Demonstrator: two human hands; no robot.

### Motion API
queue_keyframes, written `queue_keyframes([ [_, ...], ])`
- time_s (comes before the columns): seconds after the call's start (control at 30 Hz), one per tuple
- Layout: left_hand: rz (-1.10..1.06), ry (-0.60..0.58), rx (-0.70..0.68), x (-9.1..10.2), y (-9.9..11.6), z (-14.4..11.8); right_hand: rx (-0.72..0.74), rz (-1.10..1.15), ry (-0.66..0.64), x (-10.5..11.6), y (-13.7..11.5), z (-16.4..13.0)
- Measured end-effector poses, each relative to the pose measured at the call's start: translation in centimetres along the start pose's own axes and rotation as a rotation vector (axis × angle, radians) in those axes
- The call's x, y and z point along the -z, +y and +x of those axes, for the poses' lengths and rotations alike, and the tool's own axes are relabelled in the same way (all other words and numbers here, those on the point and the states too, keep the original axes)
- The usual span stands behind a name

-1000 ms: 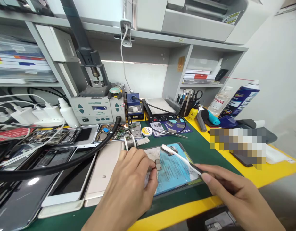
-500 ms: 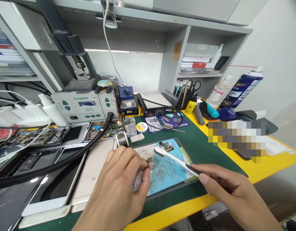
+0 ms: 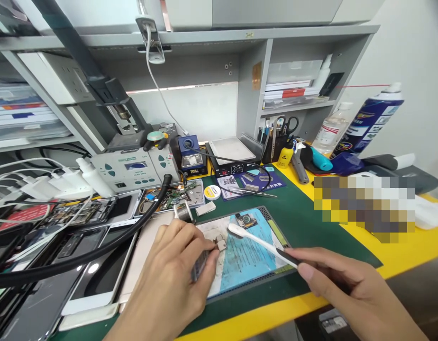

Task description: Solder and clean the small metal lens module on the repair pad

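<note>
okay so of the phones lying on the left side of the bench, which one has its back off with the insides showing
The opened phone lying farthest back, just in front of the grey rework station. Its circuit boards show, while the phones nearer the left hand show a glass face or a closed back.

The counter has its widest bare stretch on the green surface right of the blue work pad, running toward the yellow front edge. The left half is packed: phones lie side by side to the front-left corner, and a thick black hose arcs low across them. Along the back edge stand the rework station, a small soldering unit, a hot plate and a tool cup. At the right back corner a spray can and a bottle rise. A shelf hangs low overhead.
</note>
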State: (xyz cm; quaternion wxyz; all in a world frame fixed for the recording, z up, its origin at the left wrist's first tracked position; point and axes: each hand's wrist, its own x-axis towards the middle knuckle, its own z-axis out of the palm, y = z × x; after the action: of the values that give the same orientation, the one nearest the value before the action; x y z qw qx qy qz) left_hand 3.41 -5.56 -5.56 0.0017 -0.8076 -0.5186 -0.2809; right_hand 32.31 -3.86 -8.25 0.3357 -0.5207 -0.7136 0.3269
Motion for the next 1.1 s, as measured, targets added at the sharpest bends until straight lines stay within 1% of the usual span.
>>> queue_keyframes([
  [0.1, -0.015, -0.042, -0.001, 0.3, -0.1, 0.4, -0.007, 0.013, -0.041, 0.3, 0.0, 0.3],
  [0.2, -0.023, -0.033, 0.002, 0.2, -0.2, 0.4, -0.019, 0.025, -0.081, 0.9, 0.2, 0.7],
  [0.33, -0.059, -0.001, 0.003, -0.2, -0.4, 0.3, 0.081, -0.108, -0.070, 1.7, 0.6, 1.7],
  [0.43, -0.080, 0.007, 0.000, -0.3, -0.5, 0.3, 0.131, -0.162, -0.099, 2.1, 0.7, 2.7],
  [0.6, -0.089, 0.010, -0.004, -0.3, -0.5, 0.3, 0.137, -0.144, -0.160, 2.0, 0.6, 3.8],
  [0.83, -0.086, -0.011, -0.011, -0.3, -0.7, 0.1, 0.183, -0.184, -0.160, 1.7, 0.5, 3.4],
  [0.9, -0.084, -0.010, -0.017, -0.3, -0.7, 0.1, 0.163, -0.180, -0.164, 1.8, 0.7, 3.3],
  [0.97, -0.093, -0.003, -0.012, -0.3, -0.8, 0.1, 0.106, -0.148, -0.181, 2.0, 0.9, 3.3],
  [1.03, -0.109, -0.006, -0.002, -0.3, -0.8, 0.1, 0.023, -0.078, -0.204, 2.4, 1.2, 3.5],
  [1.1, -0.124, -0.018, 0.006, -0.4, -0.8, 0.2, -0.046, 0.025, -0.260, 3.0, 1.4, 4.0],
])
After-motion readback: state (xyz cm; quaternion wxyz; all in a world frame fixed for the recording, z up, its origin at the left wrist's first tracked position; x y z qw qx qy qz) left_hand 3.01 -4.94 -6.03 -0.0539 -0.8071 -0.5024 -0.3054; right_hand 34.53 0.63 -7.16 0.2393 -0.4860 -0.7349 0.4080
